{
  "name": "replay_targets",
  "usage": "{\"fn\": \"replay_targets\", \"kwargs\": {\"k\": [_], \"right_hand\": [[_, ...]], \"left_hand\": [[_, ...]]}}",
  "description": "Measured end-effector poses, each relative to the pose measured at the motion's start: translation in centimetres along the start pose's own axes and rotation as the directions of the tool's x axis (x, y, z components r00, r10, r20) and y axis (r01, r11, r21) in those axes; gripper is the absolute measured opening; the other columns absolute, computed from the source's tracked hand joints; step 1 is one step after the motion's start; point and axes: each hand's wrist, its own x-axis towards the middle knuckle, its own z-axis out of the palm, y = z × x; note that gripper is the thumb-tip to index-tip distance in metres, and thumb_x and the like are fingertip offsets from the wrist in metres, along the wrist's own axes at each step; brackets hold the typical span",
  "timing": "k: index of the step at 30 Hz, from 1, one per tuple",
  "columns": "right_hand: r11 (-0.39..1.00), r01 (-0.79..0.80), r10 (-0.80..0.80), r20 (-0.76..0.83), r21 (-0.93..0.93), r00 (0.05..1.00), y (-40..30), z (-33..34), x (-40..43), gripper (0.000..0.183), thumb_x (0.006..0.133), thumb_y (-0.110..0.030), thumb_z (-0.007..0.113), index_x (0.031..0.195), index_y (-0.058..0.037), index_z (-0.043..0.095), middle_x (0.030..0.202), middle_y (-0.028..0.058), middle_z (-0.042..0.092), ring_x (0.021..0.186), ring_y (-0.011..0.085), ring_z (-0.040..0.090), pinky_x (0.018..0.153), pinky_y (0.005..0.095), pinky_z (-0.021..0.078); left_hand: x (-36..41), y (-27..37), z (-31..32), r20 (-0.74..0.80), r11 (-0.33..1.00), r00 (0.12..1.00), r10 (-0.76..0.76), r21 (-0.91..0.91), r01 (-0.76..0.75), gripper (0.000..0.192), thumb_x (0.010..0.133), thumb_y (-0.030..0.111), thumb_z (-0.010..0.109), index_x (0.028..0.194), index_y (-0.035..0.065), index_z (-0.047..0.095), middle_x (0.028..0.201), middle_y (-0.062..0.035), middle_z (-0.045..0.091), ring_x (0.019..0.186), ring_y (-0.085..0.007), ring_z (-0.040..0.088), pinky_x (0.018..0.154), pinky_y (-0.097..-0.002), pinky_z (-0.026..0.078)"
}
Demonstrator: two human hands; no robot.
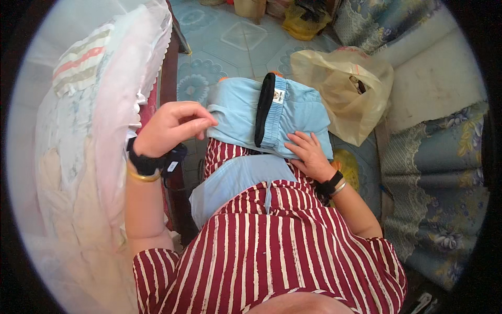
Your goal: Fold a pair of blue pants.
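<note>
A light blue pair of elastic-waisted pants or shorts [235,106] lies folded across my knees. Its gathered waistband [270,129] shows a black inner side and a small white label [279,96] bearing a picture and writing. My left hand [174,125] is at the left edge of the garment, thumb and index fingertip close together; whether a thread or a bit of cloth is between them cannot be made out. Flat on the lower right part of the garment rests my right hand [310,155], fingers spread. Beneath, a paler blue cloth [243,174] covers part of my striped lap.
A bed with white netting and bedding [113,98] runs along my left. At the right front, a translucent yellowish plastic bag [341,106] gapes on the tiled floor [219,47]. Floral lace-edged fabric [439,188] hangs at the right. Farther off sits a yellow bag [304,23].
</note>
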Motion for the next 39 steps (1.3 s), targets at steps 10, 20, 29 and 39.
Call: {"fn": "replay_targets", "kwargs": {"k": [10,20,29,39], "right_hand": [[0.998,0.011,-0.011,-0.007,-0.059,1.000,0.2,0.2,0.3,0.059,0.071,-0.014,0.071,0.126,-0.0170,0.052,0.139,0.0046,0.044,0.131,0.0267,0.037,0.104,0.0580,0.0271],[0.999,0.009,-0.009,-0.007,-0.050,1.000,0.2,0.5,0.3,0.056,0.073,-0.015,0.071,0.126,-0.0156,0.052,0.138,0.0046,0.044,0.130,0.0273,0.037,0.105,0.0575,0.0265],[0.999,0.009,-0.010,-0.017,-0.044,1.000,0.4,0.6,0.3,0.057,0.073,-0.015,0.071,0.126,-0.0157,0.052,0.138,0.0048,0.044,0.130,0.0272,0.037,0.106,0.0570,0.0256],[0.999,0.000,0.000,-0.013,-0.033,1.000,0.3,0.5,0.4,0.057,0.072,-0.015,0.071,0.126,-0.0165,0.052,0.140,0.0040,0.043,0.131,0.0268,0.037,0.106,0.0567,0.0251]], "left_hand": [[-4.9,10.2,0.5,0.511,0.650,0.415,0.753,-0.478,-0.591,0.029,0.083,0.017,0.069,0.103,-0.0038,0.064,0.102,-0.0190,0.062,0.090,-0.0280,0.062,0.069,-0.0347,0.054],[-7.6,10.5,2.7,0.398,0.616,0.478,0.783,-0.602,-0.508,0.042,0.090,0.025,0.061,0.131,0.0188,0.053,0.126,-0.0146,0.055,0.119,-0.0183,0.053,0.100,-0.0196,0.037],[-7.6,9.5,3.4,0.362,0.600,0.493,0.791,-0.617,-0.509,0.042,0.090,0.026,0.060,0.131,0.0180,0.053,0.127,-0.0145,0.055,0.119,-0.0183,0.053,0.100,-0.0201,0.036],[-7.7,9.4,4.1,0.339,0.583,0.493,0.801,-0.628,-0.515,0.042,0.090,0.026,0.060,0.131,0.0172,0.053,0.127,-0.0144,0.055,0.120,-0.0184,0.052,0.101,-0.0206,0.036]]}}
